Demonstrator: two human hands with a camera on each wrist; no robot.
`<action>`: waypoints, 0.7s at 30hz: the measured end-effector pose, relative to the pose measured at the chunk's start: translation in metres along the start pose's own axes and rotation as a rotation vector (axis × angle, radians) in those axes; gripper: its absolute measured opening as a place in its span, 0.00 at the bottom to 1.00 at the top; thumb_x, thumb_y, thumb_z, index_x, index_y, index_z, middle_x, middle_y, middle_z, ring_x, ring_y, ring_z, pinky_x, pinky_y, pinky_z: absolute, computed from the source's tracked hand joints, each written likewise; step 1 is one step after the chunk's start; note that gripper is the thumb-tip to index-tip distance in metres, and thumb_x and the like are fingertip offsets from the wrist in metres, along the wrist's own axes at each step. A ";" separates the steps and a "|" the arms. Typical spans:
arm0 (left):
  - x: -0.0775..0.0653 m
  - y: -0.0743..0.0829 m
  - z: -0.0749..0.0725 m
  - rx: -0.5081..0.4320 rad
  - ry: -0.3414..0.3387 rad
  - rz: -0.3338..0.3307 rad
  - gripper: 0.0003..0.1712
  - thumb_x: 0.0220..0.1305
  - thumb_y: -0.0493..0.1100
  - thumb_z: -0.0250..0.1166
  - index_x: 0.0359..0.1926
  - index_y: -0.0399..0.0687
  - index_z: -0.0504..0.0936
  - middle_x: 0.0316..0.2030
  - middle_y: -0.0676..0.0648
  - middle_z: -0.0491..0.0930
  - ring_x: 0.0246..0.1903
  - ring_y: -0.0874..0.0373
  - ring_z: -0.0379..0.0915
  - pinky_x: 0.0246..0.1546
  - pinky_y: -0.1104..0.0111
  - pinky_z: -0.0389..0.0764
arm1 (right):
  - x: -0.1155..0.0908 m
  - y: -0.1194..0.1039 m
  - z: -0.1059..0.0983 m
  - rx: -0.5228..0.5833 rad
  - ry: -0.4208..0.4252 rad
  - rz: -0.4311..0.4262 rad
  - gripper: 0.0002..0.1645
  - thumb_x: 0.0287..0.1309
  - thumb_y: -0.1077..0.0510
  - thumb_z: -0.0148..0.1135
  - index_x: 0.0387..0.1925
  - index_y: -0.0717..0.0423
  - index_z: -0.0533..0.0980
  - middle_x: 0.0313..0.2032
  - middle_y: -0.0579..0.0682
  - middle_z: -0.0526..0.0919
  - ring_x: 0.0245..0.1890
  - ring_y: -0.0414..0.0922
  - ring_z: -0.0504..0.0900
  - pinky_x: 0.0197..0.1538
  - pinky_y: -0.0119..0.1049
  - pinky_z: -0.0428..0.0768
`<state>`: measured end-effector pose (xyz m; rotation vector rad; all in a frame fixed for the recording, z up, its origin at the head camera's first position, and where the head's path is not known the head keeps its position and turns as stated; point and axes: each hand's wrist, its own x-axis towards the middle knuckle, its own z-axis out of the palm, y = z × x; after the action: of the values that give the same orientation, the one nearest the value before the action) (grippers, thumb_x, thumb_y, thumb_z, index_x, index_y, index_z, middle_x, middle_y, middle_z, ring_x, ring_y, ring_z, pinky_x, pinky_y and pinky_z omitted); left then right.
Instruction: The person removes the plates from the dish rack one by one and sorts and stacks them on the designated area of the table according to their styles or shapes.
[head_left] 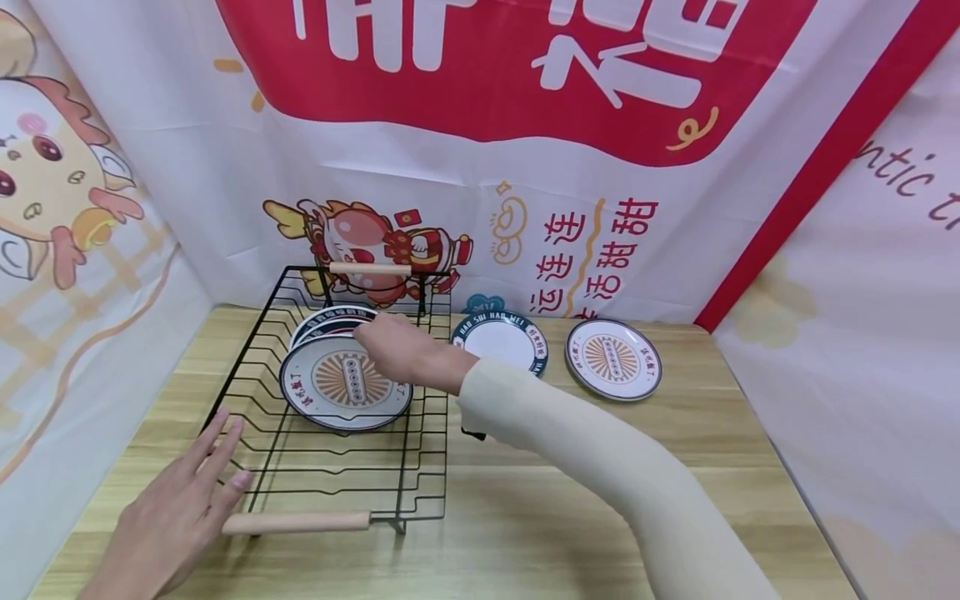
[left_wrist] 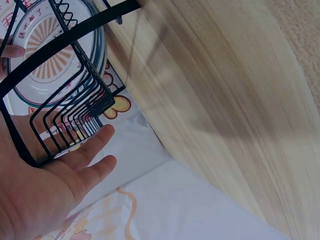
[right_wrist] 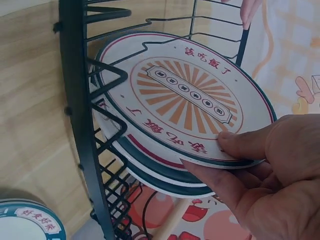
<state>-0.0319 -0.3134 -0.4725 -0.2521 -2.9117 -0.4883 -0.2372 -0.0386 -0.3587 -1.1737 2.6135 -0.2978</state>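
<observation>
A black wire dish rack (head_left: pixel 337 471) with wooden handles stands on the left of the table. In it leans a white plate (right_wrist: pixel 185 100) with an orange sunburst, and other dark-rimmed plates (right_wrist: pixel 165 172) stand close behind. My right hand (head_left: pixel 408 350) pinches the sunburst plate at its rim, thumb on the printed face, as the right wrist view shows. At the rack's near left corner, my left hand (head_left: pixel 176 508) rests against the side wires with its fingers extended. In the left wrist view these fingers (left_wrist: pixel 95 170) lie along the outside of the rack.
Right of the rack, a plate with a dark blue lettered rim (head_left: pixel 536 337) lies on the wooden table (head_left: pixel 600 500). Further right lies another sunburst plate (head_left: pixel 615 360). Printed cloth (head_left: pixel 487 167) hangs behind the table and along both sides.
</observation>
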 end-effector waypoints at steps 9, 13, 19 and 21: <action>0.000 0.002 0.001 0.015 0.005 0.001 0.39 0.83 0.54 0.53 0.85 0.50 0.52 0.86 0.55 0.39 0.77 0.31 0.55 0.55 0.28 0.73 | -0.008 0.006 -0.013 0.023 0.074 0.026 0.18 0.76 0.64 0.60 0.63 0.58 0.79 0.39 0.48 0.86 0.28 0.37 0.84 0.29 0.24 0.82; 0.000 0.000 0.002 0.007 0.012 0.003 0.39 0.83 0.53 0.53 0.85 0.51 0.52 0.86 0.56 0.39 0.79 0.34 0.53 0.55 0.30 0.72 | -0.016 0.007 -0.021 0.051 0.137 0.039 0.19 0.76 0.64 0.60 0.64 0.59 0.79 0.40 0.51 0.87 0.27 0.38 0.84 0.29 0.25 0.82; 0.000 -0.001 0.002 0.001 0.006 0.004 0.39 0.83 0.53 0.53 0.86 0.51 0.51 0.86 0.56 0.37 0.81 0.37 0.48 0.57 0.30 0.70 | -0.033 0.010 -0.031 0.057 0.252 0.045 0.16 0.74 0.62 0.64 0.60 0.59 0.81 0.46 0.52 0.90 0.39 0.42 0.88 0.44 0.29 0.86; 0.000 -0.001 0.001 -0.005 0.007 0.007 0.38 0.83 0.53 0.52 0.86 0.51 0.51 0.86 0.56 0.37 0.81 0.37 0.47 0.59 0.30 0.68 | -0.040 0.012 -0.034 0.086 0.270 0.045 0.15 0.73 0.63 0.64 0.58 0.59 0.81 0.45 0.53 0.90 0.39 0.42 0.88 0.44 0.29 0.86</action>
<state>-0.0322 -0.3138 -0.4739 -0.2609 -2.9024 -0.4946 -0.2308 0.0018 -0.3242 -1.1121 2.8179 -0.5909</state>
